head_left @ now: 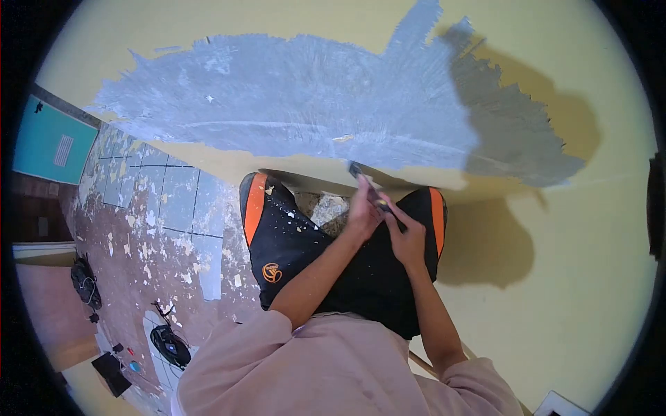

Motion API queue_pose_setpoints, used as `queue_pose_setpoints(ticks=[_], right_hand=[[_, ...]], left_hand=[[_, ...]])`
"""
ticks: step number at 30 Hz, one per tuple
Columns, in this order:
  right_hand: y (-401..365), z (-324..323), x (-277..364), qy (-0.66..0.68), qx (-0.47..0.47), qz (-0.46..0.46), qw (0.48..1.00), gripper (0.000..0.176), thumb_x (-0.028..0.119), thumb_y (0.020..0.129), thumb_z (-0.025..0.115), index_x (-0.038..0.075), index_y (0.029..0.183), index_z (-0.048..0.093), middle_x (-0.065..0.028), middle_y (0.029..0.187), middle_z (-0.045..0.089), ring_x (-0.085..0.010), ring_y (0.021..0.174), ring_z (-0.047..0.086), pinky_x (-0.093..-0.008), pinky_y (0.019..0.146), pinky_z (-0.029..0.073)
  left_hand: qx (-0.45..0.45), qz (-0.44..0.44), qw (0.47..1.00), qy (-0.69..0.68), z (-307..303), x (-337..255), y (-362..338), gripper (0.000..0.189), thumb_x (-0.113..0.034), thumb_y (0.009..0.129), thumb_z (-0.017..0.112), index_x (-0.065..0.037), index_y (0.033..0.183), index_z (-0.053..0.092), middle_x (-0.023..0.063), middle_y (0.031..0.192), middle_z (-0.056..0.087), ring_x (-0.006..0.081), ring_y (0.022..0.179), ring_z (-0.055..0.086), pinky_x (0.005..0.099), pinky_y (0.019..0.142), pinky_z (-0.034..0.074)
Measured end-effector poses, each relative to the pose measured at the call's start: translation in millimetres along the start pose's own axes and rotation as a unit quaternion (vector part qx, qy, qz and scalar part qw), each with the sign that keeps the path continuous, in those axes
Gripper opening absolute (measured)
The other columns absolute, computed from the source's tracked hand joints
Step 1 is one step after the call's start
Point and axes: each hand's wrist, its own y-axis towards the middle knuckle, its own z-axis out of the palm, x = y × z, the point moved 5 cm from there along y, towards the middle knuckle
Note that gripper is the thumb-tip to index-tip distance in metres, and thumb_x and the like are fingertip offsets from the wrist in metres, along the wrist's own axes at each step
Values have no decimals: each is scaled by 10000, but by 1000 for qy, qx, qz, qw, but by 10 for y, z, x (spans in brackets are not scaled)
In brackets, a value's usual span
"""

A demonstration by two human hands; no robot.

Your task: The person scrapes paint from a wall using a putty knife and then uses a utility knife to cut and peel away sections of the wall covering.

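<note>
Both hands are on a narrow dark scraper, held in front of my knees. My left hand is closed around it nearer the blade. Farther back, my right hand has its fingers closed on the handle end. The blade tip points at the wall, close under the lower edge of a large bare grey patch. Ragged yellow paint surrounds that patch. White and yellow flakes lie on my black trousers with orange stripes.
Paint chips cover the brown and grey tiled floor at left. A black bag and a coil of black cable lie there. A turquoise panel stands at far left. Shadows fall on the wall at right.
</note>
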Motion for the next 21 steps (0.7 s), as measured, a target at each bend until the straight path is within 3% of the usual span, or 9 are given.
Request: queue_pose_setpoints(ticks=[2,6,9,12,14,16,17,19,21], right_hand=[[116,332,42,-62,102,60,991,310,169,856,601,91,1156,605,-185,1039,634,-163,979,626,-306,825,470],[224,768,375,-27,58,-124,990,321,205,843,608,102,1146,612,-159,1024,641,-310,982,609,-323,826,467],[120,343,167,-5,120,44,992,299,164,867,574,115,1160,608,-155,1127,609,-167,1028,607,-294,848,461],[33,-170,201,31,46,2,998,293,99,876,558,72,1165,601,-111,1150,618,-122,1059,572,-271,890,444],[29,-355,272,66,14,34,997,295,48,876,543,50,1167,597,-71,1147,624,-137,1080,561,-274,928,423],[227,-88,452,41,66,-39,996,304,91,876,560,74,1178,590,-96,1123,635,-101,1048,558,-280,888,445],[287,154,577,14,94,-8,995,307,169,871,579,134,1175,601,-134,1075,644,-145,1005,604,-297,846,461],[370,711,837,1,96,-98,991,311,214,853,572,166,1158,613,-177,1002,641,-337,931,617,-361,804,472],[346,1038,986,37,95,-112,988,309,199,845,573,167,1149,620,-175,1021,634,-343,955,603,-368,829,463]], left_hand=[[-10,154,988,-14,-154,-420,-43,496,-602,876,419,-112,820,479,80,753,551,222,714,555,354,720,474],[-10,221,972,-79,-175,-1014,-313,523,-608,883,393,-104,764,464,53,653,492,199,682,526,348,707,472],[-2,162,987,-10,218,-648,-425,463,-557,895,430,-110,791,492,38,647,510,173,641,542,316,620,467],[82,101,980,153,579,-216,-407,422,-515,908,448,-106,833,523,32,676,561,157,598,564,266,527,436],[122,123,981,85,708,-186,-397,425,-522,900,461,-110,818,521,17,672,565,141,561,549,240,487,403],[14,275,954,117,534,-578,-405,459,-535,900,451,-99,775,521,32,666,566,132,572,533,253,513,416],[-19,293,952,81,453,-828,-488,477,-541,904,435,-99,743,508,38,653,555,132,578,523,260,532,423],[-67,330,942,2,159,-1404,-628,509,-550,913,401,-102,684,476,50,633,531,139,592,510,274,573,439],[-83,352,932,-33,-66,-1628,-660,523,-553,918,384,-106,656,458,56,625,518,146,600,508,281,595,447]])
